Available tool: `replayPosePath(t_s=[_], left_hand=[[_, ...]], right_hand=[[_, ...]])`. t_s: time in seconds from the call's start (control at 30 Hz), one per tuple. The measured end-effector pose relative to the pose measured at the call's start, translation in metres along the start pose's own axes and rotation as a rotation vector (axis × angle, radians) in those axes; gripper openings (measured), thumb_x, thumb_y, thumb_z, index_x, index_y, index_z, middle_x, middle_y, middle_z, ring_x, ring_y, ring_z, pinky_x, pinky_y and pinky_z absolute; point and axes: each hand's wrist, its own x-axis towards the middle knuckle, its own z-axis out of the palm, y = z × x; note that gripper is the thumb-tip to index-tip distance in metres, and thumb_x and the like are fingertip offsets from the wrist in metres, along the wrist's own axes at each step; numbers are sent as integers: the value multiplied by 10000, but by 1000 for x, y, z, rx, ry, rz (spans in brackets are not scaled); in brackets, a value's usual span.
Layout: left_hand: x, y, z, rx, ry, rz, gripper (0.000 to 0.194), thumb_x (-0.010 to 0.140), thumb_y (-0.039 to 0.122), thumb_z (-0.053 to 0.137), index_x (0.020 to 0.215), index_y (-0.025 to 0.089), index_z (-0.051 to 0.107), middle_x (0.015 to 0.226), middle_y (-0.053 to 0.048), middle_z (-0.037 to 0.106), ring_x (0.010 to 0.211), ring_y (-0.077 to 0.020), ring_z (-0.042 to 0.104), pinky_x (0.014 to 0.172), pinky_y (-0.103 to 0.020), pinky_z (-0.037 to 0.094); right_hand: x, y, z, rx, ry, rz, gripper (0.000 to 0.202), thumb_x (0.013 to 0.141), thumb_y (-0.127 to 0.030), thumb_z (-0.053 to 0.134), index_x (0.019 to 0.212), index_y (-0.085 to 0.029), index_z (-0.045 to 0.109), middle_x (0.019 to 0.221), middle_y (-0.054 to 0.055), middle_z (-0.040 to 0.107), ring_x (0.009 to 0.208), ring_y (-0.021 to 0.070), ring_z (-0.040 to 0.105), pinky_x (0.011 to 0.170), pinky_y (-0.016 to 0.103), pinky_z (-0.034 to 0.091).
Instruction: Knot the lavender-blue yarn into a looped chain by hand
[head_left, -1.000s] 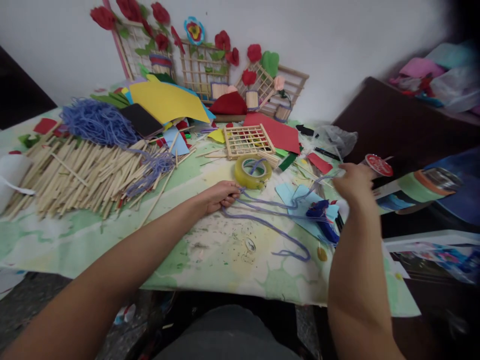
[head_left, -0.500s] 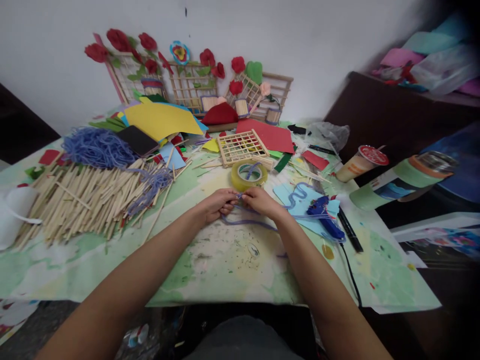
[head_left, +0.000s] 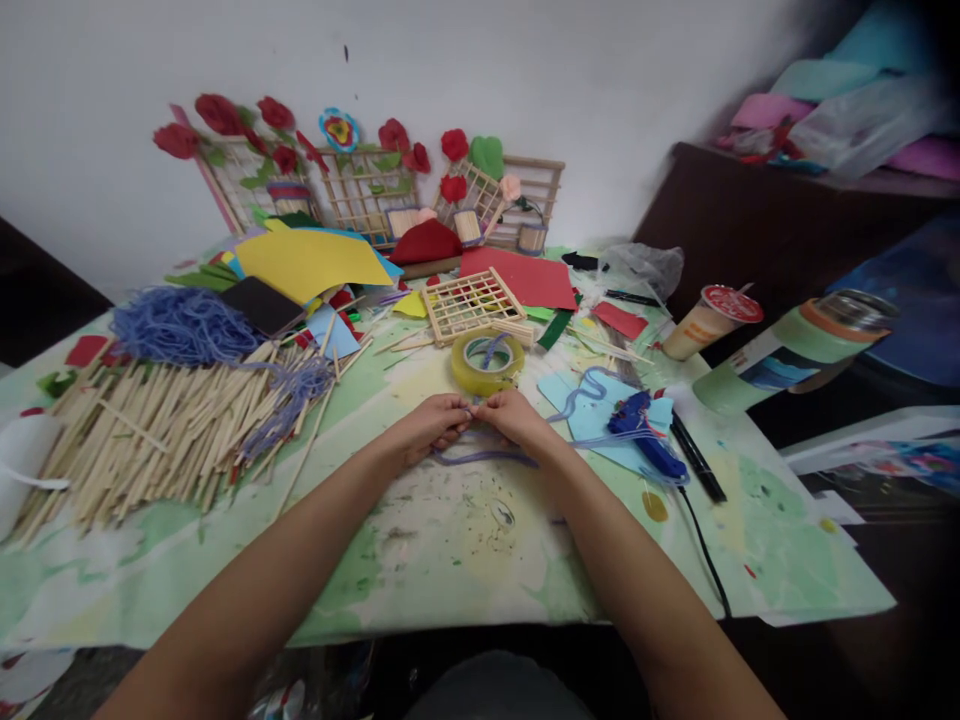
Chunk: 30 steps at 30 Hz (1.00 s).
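Ideally, the blue yarn (head_left: pixel 487 457), pinched by left hand (head_left: pixel 441 422) and right hand (head_left: pixel 514 416), fingertips together, is guided clear of the tape roll (head_left: pixel 486 382) just beyond.

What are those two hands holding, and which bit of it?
Purple yarn, pinched by the left hand and right hand close together; whether at its end is hidden.

On the worktop (head_left: pixel 450 570), sticks (head_left: pixel 161 430) lie left of the hands (head_left: pixel 433 425), glue gun (head_left: pixel 651 438) right, tape (head_left: pixel 480 382) behind, lattice (head_left: pixel 475 306) beyond.
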Motion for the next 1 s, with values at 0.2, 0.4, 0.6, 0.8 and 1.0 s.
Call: replayPosePath(t_s=[0.2, 0.4, 0.6, 0.8, 1.0], left_hand=[[-6, 13, -2, 775, 237, 233, 197, 735, 330, 485, 700, 159, 576, 650, -23, 554, 591, -138, 490, 533, -245, 340], [-44, 36, 24, 1014, 112, 337, 269, 814, 315, 397, 744, 175, 616, 738, -58, 626, 707, -185, 549, 640, -276, 382], [-85, 29, 68, 971, -387, 515, 258, 849, 295, 380, 741, 260, 612, 712, -45, 643, 613, -177, 559, 541, -280, 381], [-107, 38, 63, 1057, -590, 551, 210, 740, 165, 493, 760, 311, 644, 652, -46, 629, 561, -211, 578, 483, -309, 371], [-64, 60, 10, 550, -421, 205, 139, 740, 303, 567, 764, 205, 662, 727, -67, 651, 639, -186, 606, 582, -274, 454]], right_hand=[[4, 7, 6, -66, 58, -26, 256, 738, -307, 491, 531, -156, 490, 392, -51, 367, 339, 69, 351, 366, 208, 242], [4, 7, 5, -1, 31, -43, 325, 767, -301, 483, 481, -147, 485, 373, -28, 406, 360, 69, 361, 399, 207, 257], [-3, 0, 2, 347, -47, 41, 338, 811, -264, 433, 514, -131, 524, 493, 42, 567, 346, 56, 312, 365, 207, 235], [0, 7, 1, 449, -1, 66, 343, 840, -278, 400, 522, -157, 443, 409, -28, 417, 332, 47, 268, 355, 190, 206], [2, 9, 2, 527, 14, 39, 264, 798, -263, 462, 567, -179, 364, 439, -62, 339, 364, 44, 225, 370, 195, 163]])
